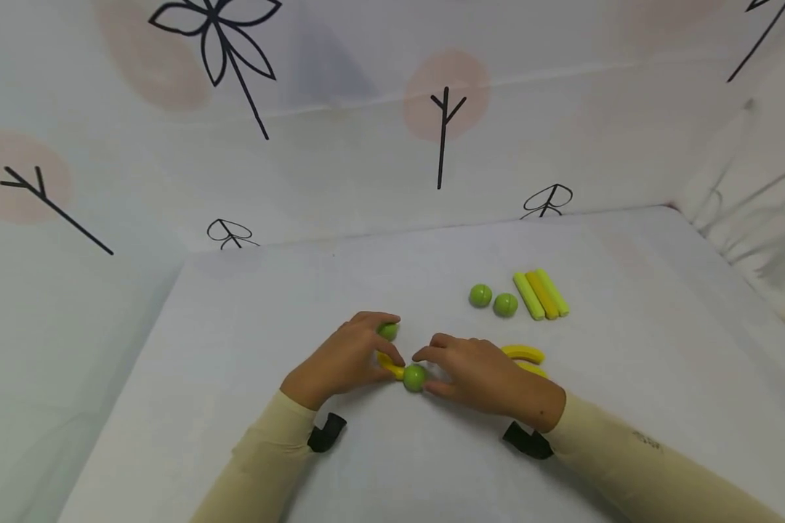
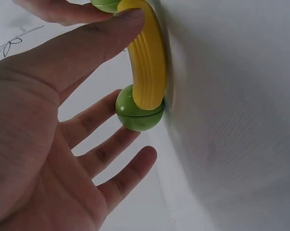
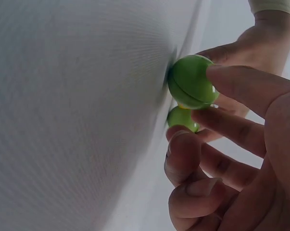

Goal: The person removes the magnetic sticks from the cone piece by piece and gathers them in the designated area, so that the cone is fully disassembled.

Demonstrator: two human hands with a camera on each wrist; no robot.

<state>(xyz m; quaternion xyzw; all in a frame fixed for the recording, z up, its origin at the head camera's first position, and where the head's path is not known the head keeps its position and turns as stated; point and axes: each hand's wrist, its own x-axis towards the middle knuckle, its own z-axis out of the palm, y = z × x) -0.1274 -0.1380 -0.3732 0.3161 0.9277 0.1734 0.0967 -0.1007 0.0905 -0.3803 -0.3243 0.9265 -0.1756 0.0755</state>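
A yellow curved piece [image 1: 389, 365] lies on the white table [image 1: 248, 327] with a green ball at each end. My left hand [image 1: 392, 346] holds it: the thumb [image 2: 94, 41] presses on the ribbed curve [image 2: 147, 62], and the fingers reach round the far green ball [image 1: 387, 330], seen in the left wrist view as the lower ball [image 2: 139, 113]. My right hand [image 1: 427, 370] pinches the near green ball [image 1: 414, 378] between thumb and fingers. In the right wrist view that ball [image 3: 190, 82] is in front of the far ball [image 3: 182, 119].
Two loose green balls [image 1: 480, 295] [image 1: 505, 304] and three yellow-green sticks [image 1: 540, 294] lie to the right and farther back. Two more yellow curved pieces [image 1: 525, 354] lie just behind my right hand. Printed fabric walls [image 1: 366, 145] close the table's back and sides.
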